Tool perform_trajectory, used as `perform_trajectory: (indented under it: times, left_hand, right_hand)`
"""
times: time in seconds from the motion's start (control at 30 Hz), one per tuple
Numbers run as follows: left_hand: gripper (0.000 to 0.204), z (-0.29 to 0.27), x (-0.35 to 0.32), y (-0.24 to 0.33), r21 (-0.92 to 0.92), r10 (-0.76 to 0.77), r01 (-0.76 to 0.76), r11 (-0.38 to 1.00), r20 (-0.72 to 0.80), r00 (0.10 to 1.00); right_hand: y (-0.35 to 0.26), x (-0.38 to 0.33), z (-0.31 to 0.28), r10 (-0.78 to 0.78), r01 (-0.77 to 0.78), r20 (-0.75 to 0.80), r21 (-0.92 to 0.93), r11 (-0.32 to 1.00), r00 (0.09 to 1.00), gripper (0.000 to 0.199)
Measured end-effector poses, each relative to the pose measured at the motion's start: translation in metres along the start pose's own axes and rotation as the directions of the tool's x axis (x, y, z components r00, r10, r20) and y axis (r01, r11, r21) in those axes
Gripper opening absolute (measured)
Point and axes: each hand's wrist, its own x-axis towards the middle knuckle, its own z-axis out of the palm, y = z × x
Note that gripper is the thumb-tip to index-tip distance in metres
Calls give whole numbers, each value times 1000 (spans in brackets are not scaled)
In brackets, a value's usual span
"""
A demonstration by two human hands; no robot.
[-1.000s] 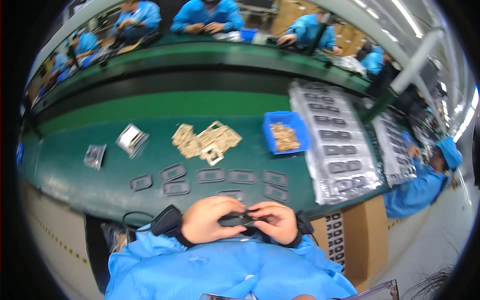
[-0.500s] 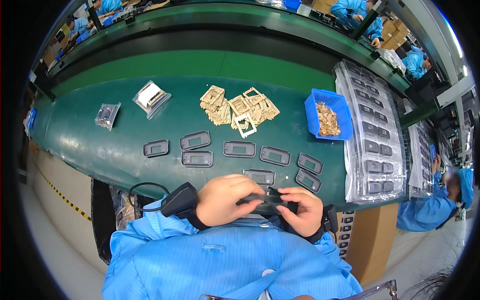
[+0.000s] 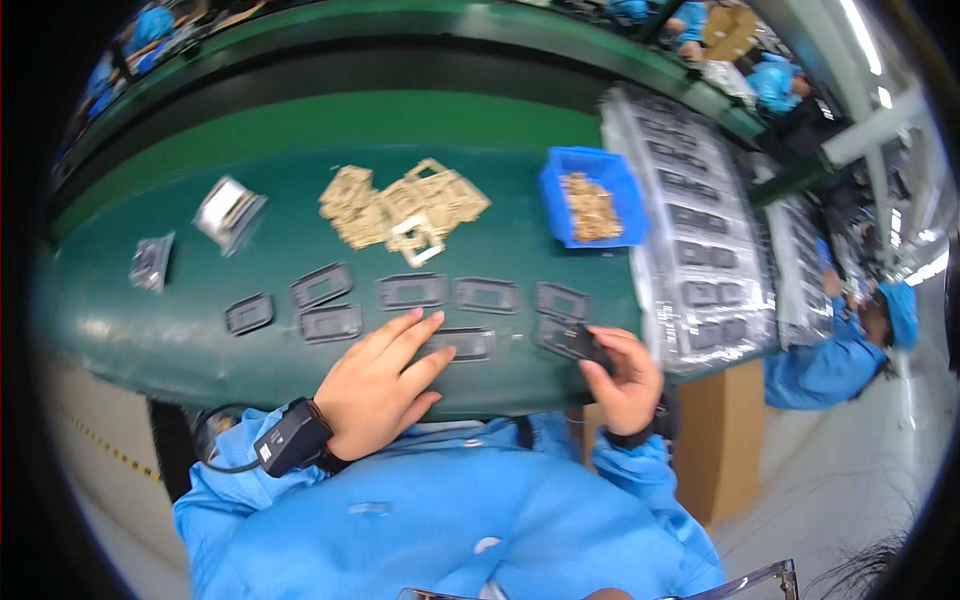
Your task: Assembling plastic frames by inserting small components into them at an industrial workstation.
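Between the thumb and fingers of my right hand is a dark plastic piece with a small gold-coloured spot. It lies over a grey plastic frame at the right end of the row, mostly covering it; whether the two touch is unclear. My left hand is spread palm down, its fingertips over the left end of another grey frame. Just beyond the fingers are more grey rectangular frames with window openings, such as one above the left hand and one above the dark piece.
Tan frame-shaped pieces lie heaped at the back. A blue bin holds small tan pieces. Clear trays of dark parts are stacked at right. Two plastic bags rest at left. A cardboard box stands below the right edge; co-workers sit beyond.
My hands have parted. The right hand carried the dark piece rightward to the end frame, while the left let go and opened toward the middle frame. The whole view has also shifted.
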Motion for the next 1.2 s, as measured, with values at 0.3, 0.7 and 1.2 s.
perform_trajectory:
  times: [0.3,0.7,1.2]
  left_hand:
    - [82,41,76,-19,268,76,-132,954,209,975]
    - [51,69,107,24,280,369,-397,874,149,917]
    - [59,53,56,-3,-304,79,-100,947,-79,994]
  right_hand:
    - [26,35,11,0,35,-191,180,983,982,33]
    - [30,32,10,-7,46,-217,172,984,976,34]
    - [-4,38,9,-154,202,347,-108,973,925,40]
